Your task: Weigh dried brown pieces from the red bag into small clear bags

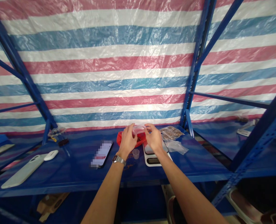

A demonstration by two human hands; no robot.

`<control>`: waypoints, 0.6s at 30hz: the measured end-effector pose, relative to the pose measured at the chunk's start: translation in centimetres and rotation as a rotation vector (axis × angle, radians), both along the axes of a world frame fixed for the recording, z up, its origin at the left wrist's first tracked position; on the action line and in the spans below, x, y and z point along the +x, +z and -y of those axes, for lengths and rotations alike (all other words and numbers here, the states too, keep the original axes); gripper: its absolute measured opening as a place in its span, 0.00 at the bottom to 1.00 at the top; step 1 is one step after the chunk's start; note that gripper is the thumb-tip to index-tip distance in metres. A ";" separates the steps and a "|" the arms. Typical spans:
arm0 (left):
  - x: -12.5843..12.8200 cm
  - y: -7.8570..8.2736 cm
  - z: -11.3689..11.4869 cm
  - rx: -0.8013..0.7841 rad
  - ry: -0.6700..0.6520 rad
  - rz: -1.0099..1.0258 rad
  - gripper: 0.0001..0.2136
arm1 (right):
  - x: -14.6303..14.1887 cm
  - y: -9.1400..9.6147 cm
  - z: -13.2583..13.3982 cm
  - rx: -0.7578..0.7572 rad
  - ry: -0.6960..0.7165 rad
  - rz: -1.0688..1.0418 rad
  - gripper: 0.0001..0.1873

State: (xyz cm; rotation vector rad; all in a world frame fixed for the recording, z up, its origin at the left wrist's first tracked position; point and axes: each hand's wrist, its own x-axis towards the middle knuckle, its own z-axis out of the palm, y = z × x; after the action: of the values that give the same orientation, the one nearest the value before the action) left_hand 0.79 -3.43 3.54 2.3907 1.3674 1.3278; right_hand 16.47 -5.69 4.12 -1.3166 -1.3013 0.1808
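Observation:
A small clear plastic bag [140, 128] is held between my two hands, above a red plastic bag [120, 139] on the blue shelf. My left hand [128, 139], with a metal watch on its wrist, pinches the clear bag's left side. On its right side, my right hand [153, 137] grips the edge with thumb and fingers. Brownish contents show in the red bag. A small clear cup [135, 153] stands just in front of it. Under my right hand sits a white kitchen scale [149, 161], partly hidden by my forearm.
Filled clear packets [173, 133] and an empty-looking clear bag [176, 147] lie right of the scale. A phone [102, 154] lies left of my hands. Farther left are a pale phone [24, 171] and a white earbud case [51, 155]. Blue posts [191, 81] frame the shelf.

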 end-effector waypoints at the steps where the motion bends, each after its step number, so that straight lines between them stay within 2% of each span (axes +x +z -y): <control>1: 0.0 0.2 0.2 0.025 -0.005 0.011 0.29 | 0.7 0.1 0.0 -0.004 -0.045 -0.014 0.13; 4: -0.1 0.8 0.8 0.076 -0.008 0.046 0.31 | 3.9 0.4 0.4 -0.009 -0.194 -0.072 0.18; 8: -0.7 1.6 1.3 0.095 0.019 0.061 0.28 | 10.6 -0.1 2.5 -0.160 -0.357 -0.045 0.22; 11: -1.4 1.8 1.3 0.106 0.038 0.053 0.27 | 15.0 -1.4 4.6 -0.381 -0.413 0.167 0.17; 13: -1.6 1.7 1.4 0.125 0.047 0.033 0.26 | 16.8 -2.3 5.6 -0.562 -0.400 0.270 0.17; 14: -1.7 1.7 1.5 0.136 0.048 0.018 0.25 | 17.2 -2.7 5.9 -0.607 -0.396 0.324 0.17; 16: -1.4 1.7 1.9 0.164 0.046 -0.007 0.24 | 17.5 -3.1 6.0 -0.582 -0.386 0.436 0.19; 18: -0.6 1.9 2.6 0.189 0.043 -0.023 0.23 | 17.1 -3.4 5.6 -0.443 -0.322 0.534 0.20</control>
State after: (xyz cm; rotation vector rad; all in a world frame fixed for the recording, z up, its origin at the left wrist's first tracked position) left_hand 0.15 -5.99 5.43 2.5149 1.3632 1.5088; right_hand 33.61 -11.31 0.76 -2.0308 -1.5146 -0.1287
